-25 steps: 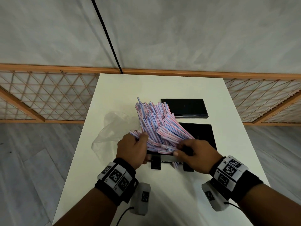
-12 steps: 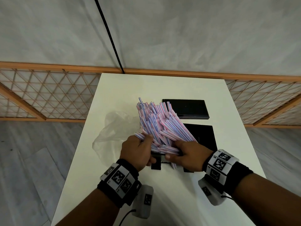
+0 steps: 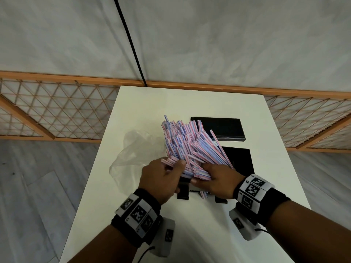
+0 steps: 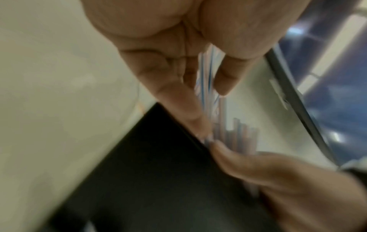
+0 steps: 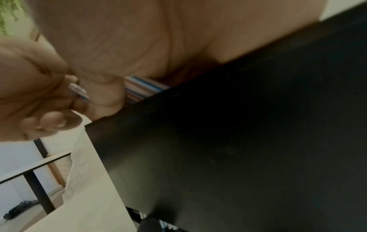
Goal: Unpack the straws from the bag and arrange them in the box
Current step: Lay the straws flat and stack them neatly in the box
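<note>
A thick fan of pink, white and blue striped straws [image 3: 188, 143] is held over the black box [image 3: 241, 160] near the middle of the white table [image 3: 209, 103]. My left hand [image 3: 163, 177] grips the bundle's near end from the left, fingers curled round several straws [image 4: 206, 81]. My right hand [image 3: 218, 179] grips the same end from the right, thumb over the straws [image 5: 143, 87]. The box [image 5: 238, 141] lies just under both hands. The empty clear plastic bag [image 3: 136, 149] lies crumpled to the left.
A black lid [image 3: 218, 128] lies flat behind the box. Black tabs [image 3: 183, 194] stick out at the box's near edge. A wooden lattice rail [image 3: 57, 118] runs behind the table. The table's edges fall away to grey floor on both sides.
Both hands have drawn closer together round the bundle's near end, and the straw fan has risen slightly and tightened. The bag and lid have not moved.
</note>
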Motion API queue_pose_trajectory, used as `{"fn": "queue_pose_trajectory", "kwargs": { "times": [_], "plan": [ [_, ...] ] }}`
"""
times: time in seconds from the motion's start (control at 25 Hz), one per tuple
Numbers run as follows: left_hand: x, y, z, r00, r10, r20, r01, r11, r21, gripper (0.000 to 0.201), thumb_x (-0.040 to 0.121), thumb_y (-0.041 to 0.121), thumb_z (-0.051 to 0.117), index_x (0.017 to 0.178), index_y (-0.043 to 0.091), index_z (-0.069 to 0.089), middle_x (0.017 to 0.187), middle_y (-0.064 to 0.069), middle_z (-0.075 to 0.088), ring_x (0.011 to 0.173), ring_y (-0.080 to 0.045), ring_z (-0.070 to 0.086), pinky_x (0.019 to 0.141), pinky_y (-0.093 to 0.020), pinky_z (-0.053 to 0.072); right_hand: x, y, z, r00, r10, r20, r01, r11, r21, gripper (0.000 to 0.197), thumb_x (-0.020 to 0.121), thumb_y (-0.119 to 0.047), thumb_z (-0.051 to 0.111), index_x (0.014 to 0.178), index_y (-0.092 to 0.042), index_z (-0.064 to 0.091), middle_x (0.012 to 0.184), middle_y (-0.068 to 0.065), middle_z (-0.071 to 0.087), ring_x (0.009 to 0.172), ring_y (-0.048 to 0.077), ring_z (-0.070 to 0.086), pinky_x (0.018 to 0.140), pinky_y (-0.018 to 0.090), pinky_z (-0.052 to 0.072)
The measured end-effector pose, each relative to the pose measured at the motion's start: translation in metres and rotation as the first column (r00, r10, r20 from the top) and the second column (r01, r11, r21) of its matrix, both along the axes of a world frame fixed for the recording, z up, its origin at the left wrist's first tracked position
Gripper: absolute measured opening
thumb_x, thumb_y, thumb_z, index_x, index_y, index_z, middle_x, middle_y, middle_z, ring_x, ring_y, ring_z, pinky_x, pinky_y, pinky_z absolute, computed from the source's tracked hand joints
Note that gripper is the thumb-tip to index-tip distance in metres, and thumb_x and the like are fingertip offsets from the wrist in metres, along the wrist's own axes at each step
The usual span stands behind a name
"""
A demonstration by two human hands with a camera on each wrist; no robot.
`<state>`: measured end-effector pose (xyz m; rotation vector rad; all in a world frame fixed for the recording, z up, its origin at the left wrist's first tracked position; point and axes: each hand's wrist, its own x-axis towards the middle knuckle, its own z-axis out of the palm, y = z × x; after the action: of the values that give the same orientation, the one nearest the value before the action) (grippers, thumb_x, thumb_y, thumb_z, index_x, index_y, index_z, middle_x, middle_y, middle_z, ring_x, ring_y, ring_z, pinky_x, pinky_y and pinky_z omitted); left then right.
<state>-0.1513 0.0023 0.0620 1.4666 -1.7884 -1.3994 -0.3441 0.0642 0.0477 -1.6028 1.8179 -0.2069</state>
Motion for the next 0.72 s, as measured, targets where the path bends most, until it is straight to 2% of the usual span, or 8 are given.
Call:
{"fn": "queue_pose_trajectory", "kwargs": {
  "times": [0.04, 0.12, 0.24, 0.32, 0.4, 0.48, 0.6, 0.72],
  "plan": [
    [0.004, -0.003, -0.002, 0.998, 0.034, 0.045, -0.03, 0.997, -0.069, 0.037, 0.085, 0.059, 0.063, 0.078, 0.022, 0.063, 0.066, 0.001, 0.069, 0.055, -0.023, 0.07, 0.055, -0.038, 0.059, -0.001, 0.0, 0.0, 1.0, 0.002, -0.026, -0.002, 1.0, 0.002, 0.034, 0.086, -0.069, 0.053, 0.091, -0.036, 0.06, 0.074, -0.014, 0.057, 0.072, 0.008, 0.056, 0.072, 0.022, 0.041],
    [0.006, -0.009, -0.003, 0.994, 0.111, 0.013, -0.11, 0.994, -0.014, 0.045, 0.078, 0.062, 0.069, 0.089, 0.022, 0.053, 0.069, 0.001, 0.062, 0.057, -0.027, 0.07, 0.056, -0.042, 0.059, -0.001, 0.0, 0.002, 0.998, -0.018, -0.068, 0.02, 0.999, 0.035, 0.047, 0.08, -0.077, 0.05, 0.071, -0.032, 0.058, 0.065, -0.009, 0.058, 0.066, 0.009, 0.057, 0.066, 0.025, 0.044],
    [0.0, -0.009, -0.004, 0.996, 0.083, 0.006, -0.084, 0.993, 0.08, 0.055, 0.082, 0.062, 0.063, 0.108, 0.017, 0.046, 0.08, -0.003, 0.06, 0.068, -0.028, 0.068, 0.059, -0.042, 0.058, -0.001, -0.002, 0.001, 0.998, -0.044, -0.047, 0.049, 0.992, 0.112, 0.054, 0.08, -0.076, 0.052, 0.074, -0.024, 0.064, 0.065, -0.005, 0.064, 0.066, 0.008, 0.061, 0.061, 0.023, 0.043],
    [-0.004, -0.004, -0.005, 0.999, 0.048, -0.008, -0.049, 0.999, -0.007, 0.065, 0.078, 0.071, 0.052, 0.112, 0.015, 0.048, 0.093, -0.003, 0.06, 0.083, -0.021, 0.063, 0.067, -0.03, 0.052, -0.003, -0.005, 0.0, 0.999, -0.047, -0.016, 0.049, 0.989, 0.137, 0.058, 0.078, -0.079, 0.051, 0.079, -0.023, 0.068, 0.071, -0.004, 0.068, 0.069, 0.008, 0.063, 0.065, 0.024, 0.047],
    [-0.007, 0.001, -0.008, 0.995, 0.047, -0.09, -0.057, 0.993, -0.102, 0.059, 0.081, 0.075, 0.049, 0.104, 0.02, 0.051, 0.098, 0.0, 0.06, 0.09, -0.013, 0.06, 0.073, -0.024, 0.047, -0.004, -0.007, 0.0, 0.999, -0.024, -0.042, 0.029, 0.988, 0.149, 0.066, 0.07, -0.089, 0.044, 0.083, -0.028, 0.068, 0.075, -0.006, 0.069, 0.074, 0.01, 0.064, 0.073, 0.029, 0.053],
    [-0.011, 0.003, -0.011, 0.986, 0.052, -0.161, -0.073, 0.989, -0.13, 0.045, 0.081, 0.074, 0.049, 0.1, 0.032, 0.049, 0.104, 0.005, 0.06, 0.098, -0.008, 0.06, 0.083, -0.03, 0.049, -0.003, -0.01, 0.001, 0.999, -0.011, -0.037, 0.017, 0.984, 0.179, 0.058, 0.069, -0.089, 0.048, 0.08, -0.035, 0.066, 0.075, -0.009, 0.066, 0.073, 0.008, 0.062, 0.071, 0.027, 0.052],
    [-0.018, 0.005, -0.016, 0.968, 0.061, -0.245, -0.081, 0.994, -0.073, 0.052, 0.078, 0.07, 0.05, 0.117, 0.035, 0.044, 0.119, 0.009, 0.061, 0.111, -0.007, 0.06, 0.095, -0.034, 0.05, -0.005, -0.015, 0.012, 0.998, 0.032, -0.045, -0.019, 0.965, 0.263, 0.047, 0.071, -0.076, 0.063, 0.076, -0.029, 0.065, 0.074, -0.008, 0.065, 0.071, 0.008, 0.062, 0.064, 0.024, 0.046],
    [-0.024, 0.008, -0.015, 0.954, 0.061, -0.294, -0.086, 0.993, -0.075, 0.05, 0.086, 0.057, 0.057, 0.126, 0.035, 0.037, 0.123, 0.015, 0.059, 0.115, 0.001, 0.058, 0.096, -0.024, 0.047, -0.011, -0.02, 0.018, 0.998, 0.052, -0.041, -0.037, 0.949, 0.314, 0.04, 0.07, -0.075, 0.066, 0.069, -0.035, 0.058, 0.069, -0.014, 0.06, 0.067, 0.0, 0.057, 0.06, 0.018, 0.04]
  ]
}}
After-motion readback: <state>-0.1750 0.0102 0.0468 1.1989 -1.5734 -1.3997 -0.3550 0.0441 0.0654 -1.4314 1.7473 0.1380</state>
